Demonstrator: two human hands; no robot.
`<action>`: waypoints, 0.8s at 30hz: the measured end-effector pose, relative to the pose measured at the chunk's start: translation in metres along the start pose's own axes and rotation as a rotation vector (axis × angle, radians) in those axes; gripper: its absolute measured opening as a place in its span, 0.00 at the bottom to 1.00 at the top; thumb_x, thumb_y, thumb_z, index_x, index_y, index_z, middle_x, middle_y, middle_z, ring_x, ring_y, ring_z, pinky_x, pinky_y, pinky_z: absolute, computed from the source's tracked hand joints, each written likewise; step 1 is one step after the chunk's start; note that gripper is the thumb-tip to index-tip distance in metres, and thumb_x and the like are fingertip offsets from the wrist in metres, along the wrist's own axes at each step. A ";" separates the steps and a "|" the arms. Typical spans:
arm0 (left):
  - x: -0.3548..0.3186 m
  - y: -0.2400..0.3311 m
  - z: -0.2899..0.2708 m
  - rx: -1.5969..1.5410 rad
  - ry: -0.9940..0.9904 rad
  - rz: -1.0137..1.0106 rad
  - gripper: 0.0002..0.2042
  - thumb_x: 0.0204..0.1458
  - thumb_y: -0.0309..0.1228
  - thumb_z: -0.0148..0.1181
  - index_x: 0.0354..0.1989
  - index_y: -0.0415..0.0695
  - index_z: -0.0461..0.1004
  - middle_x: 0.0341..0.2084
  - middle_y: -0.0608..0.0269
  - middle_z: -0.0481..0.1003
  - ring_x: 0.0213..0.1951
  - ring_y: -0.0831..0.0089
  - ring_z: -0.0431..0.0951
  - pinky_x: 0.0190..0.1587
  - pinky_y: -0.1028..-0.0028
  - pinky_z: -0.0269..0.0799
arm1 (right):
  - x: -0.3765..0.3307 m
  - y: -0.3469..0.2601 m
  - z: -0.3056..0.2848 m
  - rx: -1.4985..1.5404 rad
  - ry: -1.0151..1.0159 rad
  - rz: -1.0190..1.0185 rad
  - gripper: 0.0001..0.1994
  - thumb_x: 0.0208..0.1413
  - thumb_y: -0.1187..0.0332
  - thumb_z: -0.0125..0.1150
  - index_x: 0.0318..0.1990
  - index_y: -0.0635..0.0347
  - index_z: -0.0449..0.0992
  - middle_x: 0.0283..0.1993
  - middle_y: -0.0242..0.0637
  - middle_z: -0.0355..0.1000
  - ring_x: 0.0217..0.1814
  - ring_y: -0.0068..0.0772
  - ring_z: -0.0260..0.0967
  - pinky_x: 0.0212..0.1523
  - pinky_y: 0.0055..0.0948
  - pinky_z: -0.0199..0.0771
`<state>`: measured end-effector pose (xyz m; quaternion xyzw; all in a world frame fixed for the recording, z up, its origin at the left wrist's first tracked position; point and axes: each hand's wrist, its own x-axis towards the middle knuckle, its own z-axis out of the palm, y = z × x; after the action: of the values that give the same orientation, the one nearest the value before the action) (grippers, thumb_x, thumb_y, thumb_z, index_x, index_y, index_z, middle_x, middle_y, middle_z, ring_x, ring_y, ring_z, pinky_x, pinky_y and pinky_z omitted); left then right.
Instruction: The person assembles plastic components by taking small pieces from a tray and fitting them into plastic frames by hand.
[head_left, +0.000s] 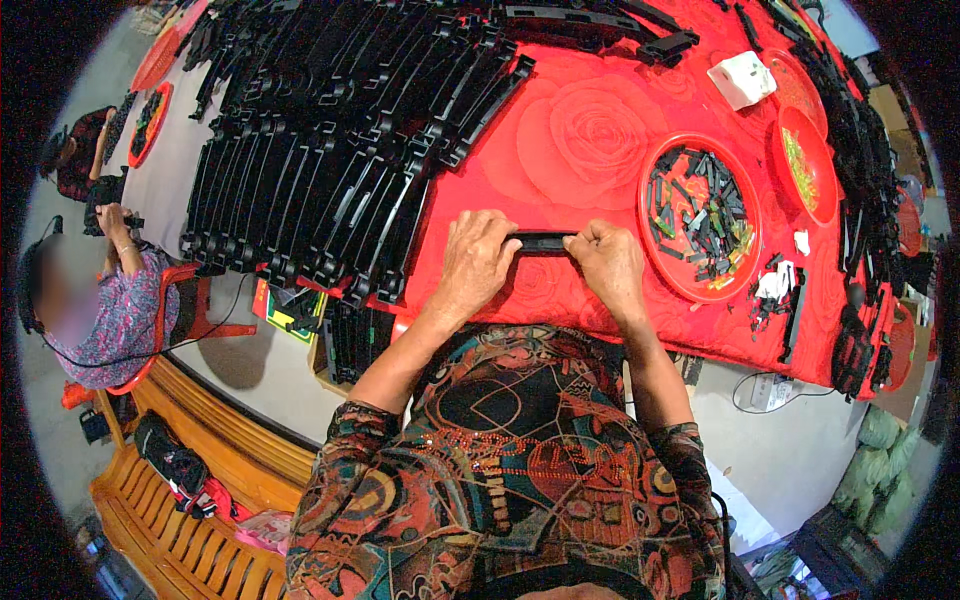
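On red rose cloth (590, 130), L hand (473, 262) & R hand (607, 262) fingers clench flat black plastic strip (541, 241).

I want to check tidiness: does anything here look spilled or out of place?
Yes: a few small black and white parts lie loose on the red tablecloth, outside the red tray of small parts. The stacked black strips look orderly.

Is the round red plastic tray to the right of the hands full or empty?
Partly filled: the round red plastic tray holds a loose heap of small black and grey parts, with bare red rim showing.
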<state>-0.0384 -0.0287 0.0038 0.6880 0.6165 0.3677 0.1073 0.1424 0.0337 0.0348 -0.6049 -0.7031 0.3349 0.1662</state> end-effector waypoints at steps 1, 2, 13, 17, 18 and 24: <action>0.000 0.000 0.000 -0.003 -0.011 0.000 0.09 0.43 0.27 0.60 0.33 0.41 0.72 0.32 0.58 0.70 0.37 0.58 0.67 0.39 0.63 0.61 | -0.001 0.000 0.001 -0.038 0.005 -0.013 0.13 0.44 0.62 0.62 0.21 0.63 0.71 0.18 0.46 0.68 0.24 0.50 0.69 0.25 0.46 0.64; 0.000 0.000 0.000 -0.006 -0.021 -0.001 0.09 0.43 0.28 0.61 0.32 0.41 0.71 0.32 0.58 0.70 0.36 0.58 0.67 0.39 0.63 0.61 | -0.001 0.000 0.002 -0.075 0.009 -0.026 0.13 0.44 0.63 0.62 0.21 0.63 0.70 0.19 0.47 0.68 0.25 0.52 0.69 0.25 0.47 0.64; 0.038 0.008 0.013 0.113 -0.358 -0.027 0.12 0.42 0.35 0.63 0.30 0.41 0.71 0.30 0.55 0.71 0.37 0.54 0.69 0.41 0.58 0.64 | -0.005 0.010 0.013 -0.059 0.075 -0.141 0.12 0.45 0.64 0.60 0.23 0.62 0.65 0.20 0.48 0.66 0.26 0.54 0.67 0.27 0.46 0.63; 0.045 0.008 0.013 0.073 -0.505 -0.072 0.14 0.42 0.36 0.63 0.31 0.41 0.69 0.31 0.51 0.71 0.39 0.52 0.70 0.42 0.57 0.65 | -0.012 0.011 0.013 -0.030 0.122 -0.170 0.11 0.46 0.66 0.60 0.23 0.61 0.65 0.20 0.46 0.65 0.26 0.53 0.66 0.27 0.45 0.62; 0.043 0.005 0.015 0.048 -0.512 -0.054 0.15 0.42 0.37 0.63 0.31 0.40 0.68 0.31 0.50 0.71 0.39 0.50 0.69 0.40 0.56 0.65 | -0.014 0.012 0.014 -0.020 0.130 -0.168 0.11 0.46 0.66 0.60 0.23 0.61 0.64 0.21 0.46 0.65 0.25 0.52 0.66 0.26 0.45 0.62; 0.037 0.003 0.018 0.085 -0.521 0.041 0.14 0.43 0.35 0.63 0.31 0.38 0.67 0.30 0.47 0.69 0.38 0.48 0.69 0.41 0.57 0.64 | -0.021 0.017 0.017 0.036 0.174 -0.181 0.10 0.46 0.67 0.60 0.24 0.62 0.66 0.23 0.47 0.67 0.26 0.53 0.67 0.27 0.46 0.64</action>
<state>-0.0261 0.0107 0.0071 0.7757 0.5687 0.1539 0.2260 0.1482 0.0092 0.0148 -0.5624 -0.7316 0.2776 0.2671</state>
